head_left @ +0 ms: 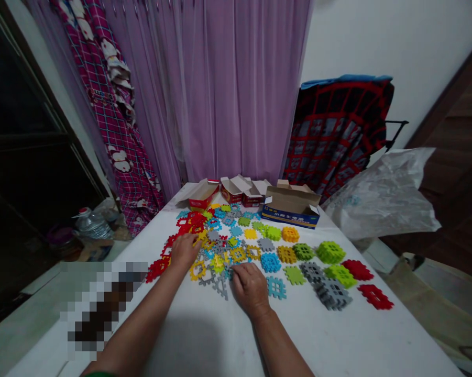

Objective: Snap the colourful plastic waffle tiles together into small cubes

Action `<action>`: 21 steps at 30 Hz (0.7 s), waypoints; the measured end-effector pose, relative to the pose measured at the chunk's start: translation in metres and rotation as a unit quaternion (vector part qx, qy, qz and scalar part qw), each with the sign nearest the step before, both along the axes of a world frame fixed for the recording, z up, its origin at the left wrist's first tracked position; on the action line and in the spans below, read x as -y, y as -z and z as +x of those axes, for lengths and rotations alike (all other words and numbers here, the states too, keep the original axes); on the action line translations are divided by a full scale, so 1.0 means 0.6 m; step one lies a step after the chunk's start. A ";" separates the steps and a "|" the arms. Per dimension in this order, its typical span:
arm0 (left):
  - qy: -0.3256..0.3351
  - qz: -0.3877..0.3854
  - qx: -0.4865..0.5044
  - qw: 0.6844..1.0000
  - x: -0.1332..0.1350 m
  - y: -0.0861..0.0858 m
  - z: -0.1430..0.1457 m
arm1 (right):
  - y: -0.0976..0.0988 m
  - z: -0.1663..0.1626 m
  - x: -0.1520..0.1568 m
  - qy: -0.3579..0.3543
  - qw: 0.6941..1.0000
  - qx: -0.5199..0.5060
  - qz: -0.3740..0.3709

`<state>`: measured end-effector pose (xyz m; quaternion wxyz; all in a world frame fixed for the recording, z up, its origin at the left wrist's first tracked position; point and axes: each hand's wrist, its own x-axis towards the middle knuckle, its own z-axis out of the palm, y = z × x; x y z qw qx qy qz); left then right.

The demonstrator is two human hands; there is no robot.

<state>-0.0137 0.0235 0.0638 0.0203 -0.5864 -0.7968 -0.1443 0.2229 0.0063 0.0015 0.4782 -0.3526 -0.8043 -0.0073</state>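
Many flat plastic grid tiles [236,246] in red, blue, yellow, green and grey lie spread over a white table [204,335]. My left hand [184,250] rests on the loose tiles at the left, fingers curled down onto red and yellow pieces. My right hand [250,285] lies palm down at the front of the pile, fingers bent onto grey and blue tiles [220,283]. What either hand grips is hidden under the fingers. Stacked tiles stand to the right: green [330,252], grey [330,293], red [375,296].
Open red cardboard boxes [204,195] and a blue-sided box [293,209] stand at the table's far edge before a purple curtain. A plastic bag [385,196] lies at the right. A water bottle [91,224] sits on the floor at left.
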 end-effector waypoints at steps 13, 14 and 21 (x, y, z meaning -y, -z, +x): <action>-0.013 -0.077 -0.073 0.994 -0.069 -0.026 0.000 | 0.002 0.000 -0.001 -0.013 1.000 0.001 -0.026; -0.014 -0.078 -0.070 0.994 -0.072 -0.026 0.001 | 0.002 0.000 -0.001 -0.013 1.000 0.002 -0.027; 0.009 -0.056 -0.042 0.998 -0.082 -0.033 0.002 | 0.000 0.002 0.000 -0.013 0.999 -0.011 -0.030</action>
